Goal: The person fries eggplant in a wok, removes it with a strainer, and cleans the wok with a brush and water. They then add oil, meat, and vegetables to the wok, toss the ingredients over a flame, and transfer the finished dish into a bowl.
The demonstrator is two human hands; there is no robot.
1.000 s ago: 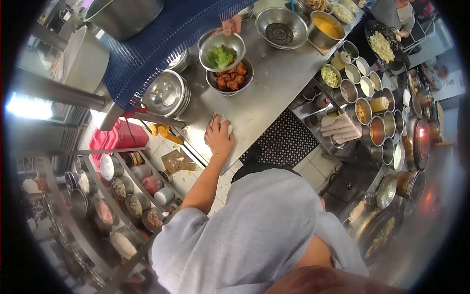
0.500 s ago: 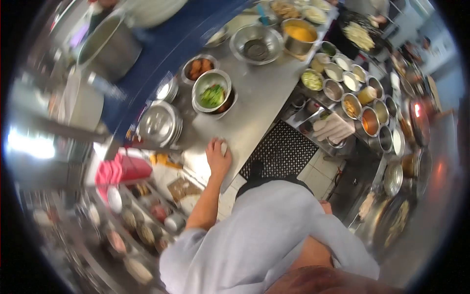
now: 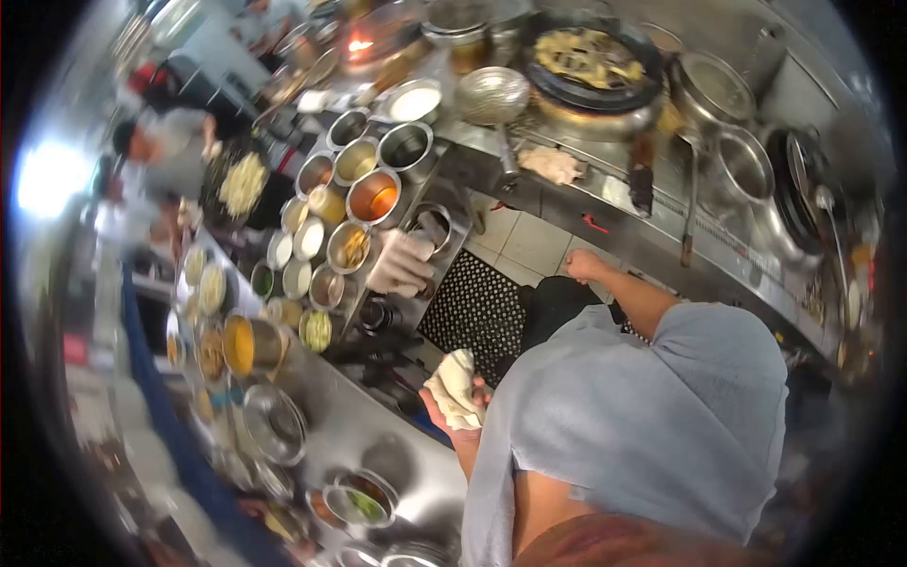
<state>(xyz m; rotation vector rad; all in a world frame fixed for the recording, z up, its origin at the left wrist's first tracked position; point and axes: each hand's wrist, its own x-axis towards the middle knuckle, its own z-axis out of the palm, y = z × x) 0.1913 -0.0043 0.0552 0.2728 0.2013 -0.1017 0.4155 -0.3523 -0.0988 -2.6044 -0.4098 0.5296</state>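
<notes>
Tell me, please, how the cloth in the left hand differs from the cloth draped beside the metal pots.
The held cloth is bunched up in the left hand; the draped cloth hangs in looser folds. The held cloth looks creamy white; the draped cloth looks duller, greyish beige. Both are pale.

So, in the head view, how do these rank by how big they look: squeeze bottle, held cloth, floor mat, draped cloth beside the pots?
Largest: floor mat
Next: held cloth and draped cloth, too alike to rank
Smallest: squeeze bottle
</notes>
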